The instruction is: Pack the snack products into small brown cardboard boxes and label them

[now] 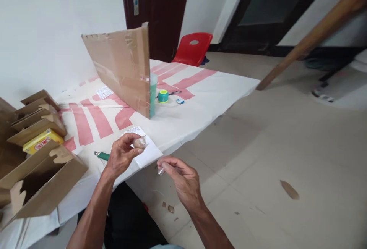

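Note:
Above the near edge of the table, my left hand (122,154) is closed, with thumb and fingers pinching a small translucent plastic bundle (140,143). Its contents look brownish and cannot be made out. To the right, past the table edge, my right hand (183,180) pinches a small shiny piece of clear plastic (161,170) between thumb and fingers. The two hands are apart. Beneath the left hand lies a white sheet of paper (149,152) with some writing at its far end. A green-handled cutter (102,156) rests beside the left wrist, partly hidden by it.
Open cardboard boxes (54,182) line the table's left, with a yellow box (43,141) among them. A tall cardboard panel (123,65) stands mid-table, before a greenish container (153,95) and a teal round tub (163,96). Behind is a red chair (195,48); a wooden pole (312,37) leans right.

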The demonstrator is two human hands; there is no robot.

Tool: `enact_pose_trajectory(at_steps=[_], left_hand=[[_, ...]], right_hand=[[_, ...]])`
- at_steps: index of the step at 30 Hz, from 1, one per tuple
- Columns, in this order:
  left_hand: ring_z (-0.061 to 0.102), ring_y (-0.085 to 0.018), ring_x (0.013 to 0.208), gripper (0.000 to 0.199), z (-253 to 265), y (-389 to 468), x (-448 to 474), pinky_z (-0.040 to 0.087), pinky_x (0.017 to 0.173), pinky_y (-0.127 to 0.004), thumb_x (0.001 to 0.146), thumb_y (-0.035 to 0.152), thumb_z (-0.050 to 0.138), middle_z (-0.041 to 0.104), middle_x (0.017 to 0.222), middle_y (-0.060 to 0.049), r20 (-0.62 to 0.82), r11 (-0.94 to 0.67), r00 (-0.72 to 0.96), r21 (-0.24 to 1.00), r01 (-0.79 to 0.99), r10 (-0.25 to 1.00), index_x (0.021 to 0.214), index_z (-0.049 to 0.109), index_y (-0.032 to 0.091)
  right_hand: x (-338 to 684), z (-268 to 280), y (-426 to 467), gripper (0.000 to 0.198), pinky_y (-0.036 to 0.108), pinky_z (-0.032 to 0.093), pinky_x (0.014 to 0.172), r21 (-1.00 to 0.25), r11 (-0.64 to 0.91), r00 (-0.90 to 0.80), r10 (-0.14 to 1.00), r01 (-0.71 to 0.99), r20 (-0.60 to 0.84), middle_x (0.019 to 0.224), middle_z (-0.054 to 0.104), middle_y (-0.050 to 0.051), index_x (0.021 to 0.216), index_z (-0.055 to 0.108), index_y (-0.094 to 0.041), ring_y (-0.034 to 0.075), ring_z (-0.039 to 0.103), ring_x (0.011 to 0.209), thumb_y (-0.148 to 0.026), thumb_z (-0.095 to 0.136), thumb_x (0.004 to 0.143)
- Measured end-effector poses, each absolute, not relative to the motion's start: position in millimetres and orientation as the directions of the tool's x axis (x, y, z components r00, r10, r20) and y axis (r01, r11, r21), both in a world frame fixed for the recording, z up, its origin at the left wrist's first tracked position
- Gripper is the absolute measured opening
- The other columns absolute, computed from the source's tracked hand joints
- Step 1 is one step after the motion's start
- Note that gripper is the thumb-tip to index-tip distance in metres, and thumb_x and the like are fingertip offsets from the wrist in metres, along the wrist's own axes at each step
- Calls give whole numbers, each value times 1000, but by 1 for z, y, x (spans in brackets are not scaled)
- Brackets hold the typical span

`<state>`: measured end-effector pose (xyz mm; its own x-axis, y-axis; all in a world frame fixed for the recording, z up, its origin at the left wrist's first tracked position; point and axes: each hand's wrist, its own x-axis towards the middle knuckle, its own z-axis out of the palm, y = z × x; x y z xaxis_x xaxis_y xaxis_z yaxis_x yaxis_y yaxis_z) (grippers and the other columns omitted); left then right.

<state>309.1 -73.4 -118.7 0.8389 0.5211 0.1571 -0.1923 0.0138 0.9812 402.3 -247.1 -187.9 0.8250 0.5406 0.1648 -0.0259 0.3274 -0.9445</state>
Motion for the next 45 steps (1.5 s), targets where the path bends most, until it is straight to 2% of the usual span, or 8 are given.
enact_pose_trajectory(at_steps=[3,11,21,29,32,36,40,45], left_hand=[[65,-15,78,44,-109,-92,265,53,71,-24,75,33,96,72,87,-4,133,51,820,980,-194,556,108,73,16],[63,-14,75,41,-100,-125,166,50,70,-23,77,36,94,71,87,-5,177,-52,670,978,-203,721,108,76,15],[65,-14,74,44,-107,-150,105,51,69,-21,67,28,99,74,84,-4,139,59,533,940,-336,835,103,77,15],[67,-14,77,28,-100,-161,78,52,69,-21,78,18,87,74,91,-3,208,-54,494,950,-307,844,104,77,19],[65,-15,78,26,-94,-166,66,52,69,-23,85,20,81,74,94,-4,233,-116,517,962,-248,824,110,77,20],[62,-16,77,23,-87,-173,56,50,71,-25,90,25,77,70,88,-4,243,-187,577,970,-156,780,113,75,19],[59,-16,77,23,-85,-178,55,48,73,-25,88,25,80,67,85,-3,248,-186,619,969,-164,745,110,74,18],[59,-14,80,26,-86,-179,58,47,75,-24,90,27,81,68,93,-3,237,-73,661,961,-266,712,110,65,19]], right_hand=[[388,-173,-242,15,27,54,65,-944,326,794,561,46,233,77,75,4,80,78,-21,17,66,71,-35,77,86],[344,-121,-230,11,28,55,71,-903,360,603,675,233,424,81,74,3,81,76,-23,18,68,78,-27,75,90],[280,-95,-230,8,28,59,73,-880,474,208,857,42,471,83,77,3,87,78,-24,18,72,81,-23,73,94],[269,-82,-229,10,30,62,70,-834,508,118,834,215,538,81,78,4,87,75,-22,19,74,77,-21,70,95],[274,-71,-226,12,33,62,74,-714,557,104,753,424,649,83,78,4,91,75,-23,20,75,80,-14,68,95],[275,-56,-220,21,31,62,74,-403,664,-106,588,630,802,89,78,5,99,74,-22,19,75,82,-4,68,92],[273,-47,-217,24,30,61,71,-150,723,-304,457,675,836,92,77,7,101,72,-21,18,73,82,0,68,90],[278,-43,-217,21,30,60,71,-8,739,-415,387,674,823,90,76,7,103,70,-21,18,71,82,-4,68,92]])
